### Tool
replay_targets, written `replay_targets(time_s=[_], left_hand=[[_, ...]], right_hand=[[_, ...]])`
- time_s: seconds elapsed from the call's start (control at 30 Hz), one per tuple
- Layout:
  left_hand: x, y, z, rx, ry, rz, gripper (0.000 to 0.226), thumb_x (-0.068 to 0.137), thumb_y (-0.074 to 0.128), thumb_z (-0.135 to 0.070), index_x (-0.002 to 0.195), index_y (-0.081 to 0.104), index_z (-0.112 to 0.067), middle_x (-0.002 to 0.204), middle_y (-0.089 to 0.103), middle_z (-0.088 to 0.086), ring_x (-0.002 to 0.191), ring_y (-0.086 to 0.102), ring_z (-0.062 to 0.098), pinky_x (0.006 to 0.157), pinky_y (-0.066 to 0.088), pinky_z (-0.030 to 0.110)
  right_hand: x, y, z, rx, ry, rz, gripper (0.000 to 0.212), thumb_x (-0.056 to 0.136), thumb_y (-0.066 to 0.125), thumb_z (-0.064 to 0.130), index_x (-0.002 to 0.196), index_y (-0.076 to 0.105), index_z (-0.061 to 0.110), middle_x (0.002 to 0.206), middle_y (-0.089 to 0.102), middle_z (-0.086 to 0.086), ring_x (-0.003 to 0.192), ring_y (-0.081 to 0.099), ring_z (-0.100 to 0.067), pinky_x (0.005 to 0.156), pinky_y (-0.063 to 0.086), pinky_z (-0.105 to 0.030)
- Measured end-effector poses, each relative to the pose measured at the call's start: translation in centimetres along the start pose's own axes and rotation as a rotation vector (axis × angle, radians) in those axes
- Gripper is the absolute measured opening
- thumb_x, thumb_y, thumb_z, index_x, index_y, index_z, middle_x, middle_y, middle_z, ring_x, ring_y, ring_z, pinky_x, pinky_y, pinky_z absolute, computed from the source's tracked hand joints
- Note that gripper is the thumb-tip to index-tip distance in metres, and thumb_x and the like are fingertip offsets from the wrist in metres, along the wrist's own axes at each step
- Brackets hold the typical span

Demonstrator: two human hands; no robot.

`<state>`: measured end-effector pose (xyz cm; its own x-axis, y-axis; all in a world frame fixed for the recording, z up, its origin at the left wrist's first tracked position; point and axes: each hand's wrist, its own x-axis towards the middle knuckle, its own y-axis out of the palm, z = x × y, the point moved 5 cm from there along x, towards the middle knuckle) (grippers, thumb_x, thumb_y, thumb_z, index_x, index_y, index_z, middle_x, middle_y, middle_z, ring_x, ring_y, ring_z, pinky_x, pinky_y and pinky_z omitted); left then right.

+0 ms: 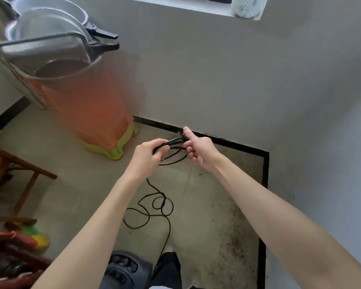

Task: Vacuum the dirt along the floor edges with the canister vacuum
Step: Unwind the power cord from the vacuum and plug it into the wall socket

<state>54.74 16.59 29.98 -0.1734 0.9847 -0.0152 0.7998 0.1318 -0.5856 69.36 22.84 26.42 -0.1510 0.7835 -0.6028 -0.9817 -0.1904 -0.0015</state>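
Both hands hold the vacuum's black power cord (162, 207) out in front of me. My left hand (148, 156) grips a few coiled loops of it. My right hand (199, 150) grips the cord's plug end, with the black plug (180, 135) sticking out by the thumb. The rest of the cord trails in loose loops across the floor toward the dark canister vacuum (123, 268) at the bottom edge, half hidden by my left arm. Dark dirt (236, 232) lies scattered on the floor beside the right wall and its black skirting.
An orange bin (88, 109) on a green stool (113, 150) stands at the back left, with metal basins (50, 32) stacked above it. A wooden chair (27, 174) and colourful clutter (17, 243) sit at the left. Grey walls meet at the corner (267, 153).
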Motion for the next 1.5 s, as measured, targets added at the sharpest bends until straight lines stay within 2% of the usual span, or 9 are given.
replay_targets(time_s=[0.07,0.3,0.4,0.57,0.73,0.9,1.07,1.27,1.5], left_hand=[[1.6,-0.7,0.4,0.042,0.022,0.019,0.017,0.093,0.059,-0.016,0.106,0.07,-0.017,0.065,0.057,-0.002,0.052,0.044,0.006,0.053,0.036,0.014],[5.3,-1.5,2.9,0.183,0.046,0.202,0.027,0.094,0.058,-0.02,0.119,0.066,-0.027,0.098,0.067,0.005,0.092,0.059,0.019,0.086,0.046,0.03],[6.3,-1.9,3.6,0.232,0.119,0.113,0.027,0.091,0.061,-0.013,0.117,0.068,-0.017,0.11,0.069,0.003,0.106,0.058,0.021,0.093,0.044,0.035],[8.4,-1.4,4.1,0.312,0.09,-0.006,0.018,0.09,0.063,-0.018,0.105,0.071,-0.015,0.092,0.07,0.003,0.089,0.062,0.026,0.074,0.048,0.037],[10.2,3.7,4.6,0.213,-0.021,0.349,0.022,0.095,0.052,-0.038,0.081,0.058,-0.023,0.057,0.042,-0.006,0.056,0.039,0.014,0.052,0.03,0.023],[10.2,9.7,4.3,0.295,-0.007,0.536,0.021,0.097,0.049,-0.032,0.082,0.058,-0.02,0.064,0.054,0.001,0.066,0.049,0.021,0.062,0.041,0.03],[10.7,15.9,3.7,0.281,-0.077,0.714,0.017,0.097,0.049,-0.025,0.083,0.058,-0.027,0.073,0.066,-0.001,0.065,0.052,0.012,0.067,0.043,0.027],[12.0,25.3,3.2,0.025,-0.077,0.602,0.015,0.091,0.06,-0.03,0.077,0.059,-0.032,0.058,0.056,-0.012,0.053,0.045,0.0,0.054,0.036,0.013],[14.6,37.4,7.3,0.061,0.023,0.636,0.014,0.095,0.056,-0.017,0.081,0.06,-0.019,0.064,0.06,-0.013,0.062,0.055,0.019,0.063,0.042,0.027]], right_hand=[[1.4,0.8,0.8,-0.012,0.027,-0.007,0.044,0.09,0.065,0.048,0.066,0.053,0.013,0.051,0.043,0.004,0.043,0.035,-0.008,0.043,0.028,-0.018],[5.7,2.9,1.2,0.109,0.239,0.004,0.023,0.093,0.062,0.01,0.073,0.05,0.013,0.058,0.039,0.001,0.045,0.031,-0.007,0.035,0.024,-0.013],[7.3,3.4,1.5,0.141,0.231,-0.034,0.024,0.092,0.061,0.009,0.071,0.05,0.013,0.061,0.04,-0.001,0.049,0.031,-0.008,0.039,0.022,-0.014],[8.8,3.0,3.0,0.27,0.156,0.013,0.014,0.095,0.061,0.015,0.081,0.058,0.017,0.075,0.065,0.0,0.067,0.057,-0.01,0.059,0.034,-0.022],[9.5,-1.5,2.2,0.294,0.119,-0.01,0.015,0.094,0.061,0.014,0.08,0.058,0.016,0.072,0.07,0.0,0.071,0.063,-0.011,0.06,0.032,-0.024],[10.1,-6.9,-1.5,0.474,0.195,-0.05,0.018,0.096,0.062,0.023,0.081,0.054,0.016,0.077,0.064,-0.004,0.061,0.054,-0.01,0.057,0.032,-0.021],[11.2,-12.7,-4.3,0.274,0.147,-0.157,0.023,0.091,0.069,0.017,0.075,0.053,0.015,0.069,0.054,-0.001,0.053,0.044,-0.008,0.05,0.029,-0.019],[14.3,-18.8,-8.4,0.19,0.074,-0.194,0.037,0.085,0.076,0.018,0.06,0.048,0.016,0.057,0.038,0.005,0.052,0.031,-0.009,0.052,0.024,-0.021],[19.2,-25.6,-16.9,0.228,0.042,-0.317,0.013,0.086,0.072,0.009,0.077,0.066,0.016,0.063,0.055,0.006,0.056,0.049,-0.003,0.053,0.035,-0.015]])
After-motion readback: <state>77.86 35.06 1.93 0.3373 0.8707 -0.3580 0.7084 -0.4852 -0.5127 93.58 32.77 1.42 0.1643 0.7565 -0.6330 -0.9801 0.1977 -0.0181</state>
